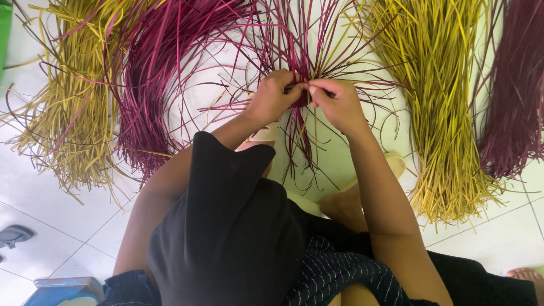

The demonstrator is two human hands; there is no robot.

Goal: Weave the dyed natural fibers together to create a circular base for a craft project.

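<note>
- Lying far left on the white tile floor (51, 226), a yellow strand bundle (73, 96) sits beside a curved maroon bundle (147, 85), sorted by colour, probably for easy picking.
- Left hand (272, 96) is closed, pinching the gathered maroon strands (300, 51) at their crossing point, ends fanning upward.
- Right hand (337, 102) pinches the same knot with thumb and forefinger, likely keeping it tight.
- Right of centre: second yellow bundle (442, 102), then another maroon bundle (515, 85).

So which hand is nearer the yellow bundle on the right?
Right hand: it sits just left of the yellow bundle. The left hand is further left, both gripping the magenta strands.
</note>
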